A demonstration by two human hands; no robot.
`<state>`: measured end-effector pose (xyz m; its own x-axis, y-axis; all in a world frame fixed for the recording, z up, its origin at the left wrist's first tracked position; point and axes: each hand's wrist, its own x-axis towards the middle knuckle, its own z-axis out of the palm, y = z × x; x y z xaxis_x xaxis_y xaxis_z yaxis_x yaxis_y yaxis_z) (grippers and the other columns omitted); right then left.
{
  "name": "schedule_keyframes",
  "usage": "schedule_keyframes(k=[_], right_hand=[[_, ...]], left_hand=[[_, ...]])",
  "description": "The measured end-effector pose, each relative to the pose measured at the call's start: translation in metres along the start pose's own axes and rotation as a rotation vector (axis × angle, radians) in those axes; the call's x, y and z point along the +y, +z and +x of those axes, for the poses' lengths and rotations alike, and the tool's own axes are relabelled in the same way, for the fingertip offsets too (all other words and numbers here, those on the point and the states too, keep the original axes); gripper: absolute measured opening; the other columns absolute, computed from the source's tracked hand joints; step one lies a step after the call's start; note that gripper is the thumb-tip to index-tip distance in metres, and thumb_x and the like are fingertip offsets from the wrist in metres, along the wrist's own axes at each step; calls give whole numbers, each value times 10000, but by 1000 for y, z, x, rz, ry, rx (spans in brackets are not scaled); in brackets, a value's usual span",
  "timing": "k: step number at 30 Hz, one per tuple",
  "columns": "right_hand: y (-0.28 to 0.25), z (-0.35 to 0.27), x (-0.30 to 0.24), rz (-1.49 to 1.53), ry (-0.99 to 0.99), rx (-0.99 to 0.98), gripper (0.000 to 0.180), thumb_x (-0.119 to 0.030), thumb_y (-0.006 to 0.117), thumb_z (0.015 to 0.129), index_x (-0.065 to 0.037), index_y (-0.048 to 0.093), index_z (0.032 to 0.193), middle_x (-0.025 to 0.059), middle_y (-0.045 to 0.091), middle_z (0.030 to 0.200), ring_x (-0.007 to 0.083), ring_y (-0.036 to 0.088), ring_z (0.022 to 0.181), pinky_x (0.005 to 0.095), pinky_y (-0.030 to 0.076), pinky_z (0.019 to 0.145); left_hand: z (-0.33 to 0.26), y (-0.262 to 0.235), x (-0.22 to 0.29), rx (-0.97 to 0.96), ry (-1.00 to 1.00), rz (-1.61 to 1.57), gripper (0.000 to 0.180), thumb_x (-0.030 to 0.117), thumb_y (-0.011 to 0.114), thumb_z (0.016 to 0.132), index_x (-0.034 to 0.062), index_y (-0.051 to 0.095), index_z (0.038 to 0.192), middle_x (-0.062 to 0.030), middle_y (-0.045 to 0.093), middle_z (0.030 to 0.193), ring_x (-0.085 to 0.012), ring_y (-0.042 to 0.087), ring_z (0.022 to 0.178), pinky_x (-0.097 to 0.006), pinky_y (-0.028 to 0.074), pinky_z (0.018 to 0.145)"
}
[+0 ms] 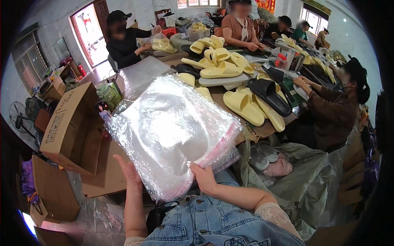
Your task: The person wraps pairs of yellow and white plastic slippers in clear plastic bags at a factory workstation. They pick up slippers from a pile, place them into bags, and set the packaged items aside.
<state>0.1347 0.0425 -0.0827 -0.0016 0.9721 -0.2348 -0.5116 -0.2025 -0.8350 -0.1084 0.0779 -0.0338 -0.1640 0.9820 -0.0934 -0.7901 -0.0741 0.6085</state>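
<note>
Above the person's lap, tilted over the near table edge, lies a stack of clear plastic bags (164, 127), glaring white where light strikes it. The right hand (204, 178) pinches its pink-striped lower edge, thumb on top; such a grip likely keeps thin, slippery layers from sliding apart. At the stack's left side the left hand (132, 172) is spread wide, thumb apart from the plastic; it seems to steady that side, though some of its fingers are hidden and I cannot tell how firmly they touch.

Just beyond the bags, yellow slippers (242, 106) lie heaped with 1 black slipper (269, 96) on top, probably set there to be within reach of several people. To the left, a cardboard box (67, 123) stands tipped toward the person, perhaps for easy access. On the right, a woven sack (305, 176) gapes beside the table, its loose mouth showing pink footwear (279, 167). At least 2 co-workers, 1 in black (125, 45) and 1 in brown (334, 104), have their hands busy at the table.
</note>
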Motion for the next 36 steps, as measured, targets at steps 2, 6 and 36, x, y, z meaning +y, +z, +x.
schedule_keyframes(k=[2,6,36], right_hand=[[-6,-6,4,1,-36,-13,96,-99,668,928,-22,650,875,-26,618,819,66,550,727,267,441,622],[-11,-14,11,-135,-244,-71,50,-39,640,938,-17,646,983,-16,631,895,84,587,814,263,477,698],[-21,40,-77,-1076,-735,-918,373,-299,681,853,-91,670,1162,159,672,1099,327,630,1061,446,479,923]], left_hand=[[3,-24,1,-61,-14,66,1023,831,234,891,40,289,1537,-145,383,1541,-318,416,1363,-462,340,1143],[0,-23,2,-44,-188,180,868,670,442,933,-11,372,1466,-174,489,1428,-325,516,1268,-474,449,1047],[-24,-32,16,145,-208,202,501,360,532,958,-23,578,1278,-177,667,1132,-292,673,1004,-423,576,854]])
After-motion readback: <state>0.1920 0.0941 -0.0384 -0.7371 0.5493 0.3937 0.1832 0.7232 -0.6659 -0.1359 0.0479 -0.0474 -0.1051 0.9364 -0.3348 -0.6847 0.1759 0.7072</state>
